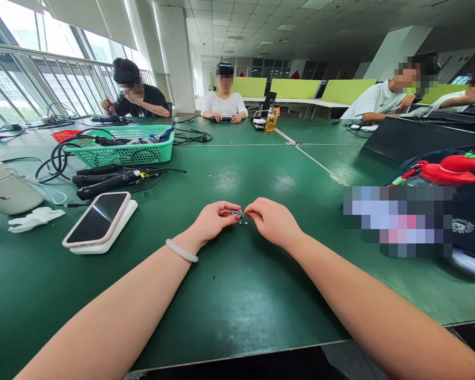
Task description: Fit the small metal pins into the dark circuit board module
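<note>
Between the thumb and fingers of my left hand (217,220) is a small dark electronic part (238,214), with silvery detail on it; its exact kind is too small to make out. My right hand (272,220) is beside it, fingertips pinched together close to the part's right end. Whether anything tiny is in that pinch is hidden. Just below the held part, a little pale-and-dark rectangular piece (243,223) lies on the green table (237,295). A pale bangle (181,251) circles my left wrist.
To the left, a phone (98,219) rests on a white box, near black corded tools (106,182), a green basket (122,154), a white cup (10,184) and a crumpled tissue (35,218). A red-lidded bottle (445,171) and dark bag (471,200) are at right. Several people sit around the table.
</note>
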Demonstrator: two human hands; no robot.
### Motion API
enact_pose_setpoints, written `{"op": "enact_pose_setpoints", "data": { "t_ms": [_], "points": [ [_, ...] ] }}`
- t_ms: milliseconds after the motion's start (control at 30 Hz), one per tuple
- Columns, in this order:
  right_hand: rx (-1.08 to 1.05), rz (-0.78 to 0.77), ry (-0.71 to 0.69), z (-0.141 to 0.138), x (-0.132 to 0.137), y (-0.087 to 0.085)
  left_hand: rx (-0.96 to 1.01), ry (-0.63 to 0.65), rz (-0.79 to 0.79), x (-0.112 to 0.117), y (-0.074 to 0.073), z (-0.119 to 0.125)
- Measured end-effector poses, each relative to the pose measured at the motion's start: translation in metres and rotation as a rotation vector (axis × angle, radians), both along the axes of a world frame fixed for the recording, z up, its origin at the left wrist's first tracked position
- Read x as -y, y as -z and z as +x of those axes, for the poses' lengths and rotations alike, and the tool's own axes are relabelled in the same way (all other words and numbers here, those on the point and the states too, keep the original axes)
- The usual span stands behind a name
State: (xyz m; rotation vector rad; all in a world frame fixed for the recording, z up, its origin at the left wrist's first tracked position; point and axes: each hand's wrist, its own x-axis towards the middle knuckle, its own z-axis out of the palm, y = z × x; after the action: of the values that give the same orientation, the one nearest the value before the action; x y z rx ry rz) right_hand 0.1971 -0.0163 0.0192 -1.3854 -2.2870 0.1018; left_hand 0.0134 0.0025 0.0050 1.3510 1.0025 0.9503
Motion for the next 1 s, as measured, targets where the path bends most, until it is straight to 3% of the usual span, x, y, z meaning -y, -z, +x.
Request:
{"op": "enact_pose_setpoints", "data": {
  "t_ms": [167,500,833,1000],
  "points": [
    [0.051,-0.161,0.018,-0.003,-0.007,0.01,0.17,-0.103,-0.106,-0.005,0.002,-0.004],
    [0.079,-0.288,-0.166,0.003,-0.006,0.01,0.141,-0.082,-0.096,-0.004,0.004,-0.003],
    [0.114,-0.243,0.054,-0.002,-0.004,0.009,0.071,-0.051,-0.026,-0.002,0.001,0.001],
    [0.132,-0.25,0.094,-0.002,-0.006,0.01,0.023,-0.065,-0.037,-0.002,0.001,0.001]
  ]
}}
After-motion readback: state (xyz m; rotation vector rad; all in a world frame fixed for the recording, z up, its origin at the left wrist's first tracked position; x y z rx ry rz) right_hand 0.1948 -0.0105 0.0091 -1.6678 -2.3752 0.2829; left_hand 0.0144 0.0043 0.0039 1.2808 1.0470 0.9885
